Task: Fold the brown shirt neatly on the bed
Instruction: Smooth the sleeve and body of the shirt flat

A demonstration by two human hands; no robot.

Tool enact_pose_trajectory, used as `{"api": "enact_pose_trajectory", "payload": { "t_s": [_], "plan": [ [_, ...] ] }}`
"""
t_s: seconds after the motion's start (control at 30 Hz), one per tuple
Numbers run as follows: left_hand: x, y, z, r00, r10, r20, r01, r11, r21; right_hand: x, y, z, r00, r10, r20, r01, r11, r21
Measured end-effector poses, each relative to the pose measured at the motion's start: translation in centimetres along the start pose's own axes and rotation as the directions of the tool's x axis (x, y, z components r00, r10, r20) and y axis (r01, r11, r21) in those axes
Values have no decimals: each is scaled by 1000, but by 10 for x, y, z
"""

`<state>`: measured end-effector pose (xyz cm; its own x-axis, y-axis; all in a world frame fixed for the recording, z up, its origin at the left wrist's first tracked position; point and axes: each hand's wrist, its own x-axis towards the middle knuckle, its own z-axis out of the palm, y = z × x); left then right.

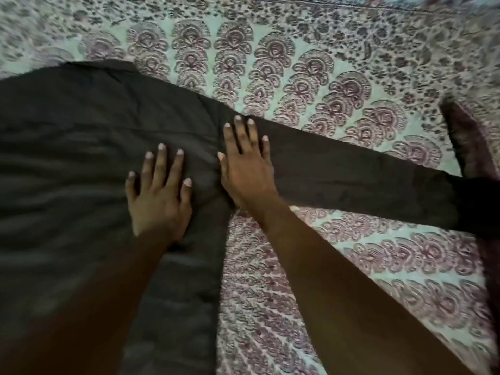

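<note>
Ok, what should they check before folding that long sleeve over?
1. Brown shirt lies spread on the patterned bedsheet: ok.
2. Left hand flat on the shirt's body: ok.
3. Right hand flat where the sleeve joins: ok.
4. Sleeve laid out straight to the side: ok.
5. Shirt body smooth: not ok, creases show.
6. Other sleeve tucked in: cannot tell, out of view.

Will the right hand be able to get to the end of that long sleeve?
Probably yes: the right hand rests flat on the sleeve, which lies uncovered along the bed, though its end is a stretch away.
</note>
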<state>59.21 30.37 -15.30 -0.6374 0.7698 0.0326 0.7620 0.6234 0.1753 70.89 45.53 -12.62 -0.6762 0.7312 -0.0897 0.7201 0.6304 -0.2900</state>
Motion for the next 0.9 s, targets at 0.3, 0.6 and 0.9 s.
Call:
{"api": "enact_pose_trajectory", "payload": {
  "t_s": [0.3,0.6,0.9],
  "plan": [
    [3,-3,1,1000,7,9,-7,1000,3,-28,77,-4,980,192,-58,-200,964,-178],
    [3,-3,2,1000,0,19,-1,1000,25,11,41,0,944,265,-199,-286,954,-88],
    [3,-1,1,1000,-3,19,3,1000,16,-53,114,-10,957,284,-65,-291,945,-151]
  ]
}}
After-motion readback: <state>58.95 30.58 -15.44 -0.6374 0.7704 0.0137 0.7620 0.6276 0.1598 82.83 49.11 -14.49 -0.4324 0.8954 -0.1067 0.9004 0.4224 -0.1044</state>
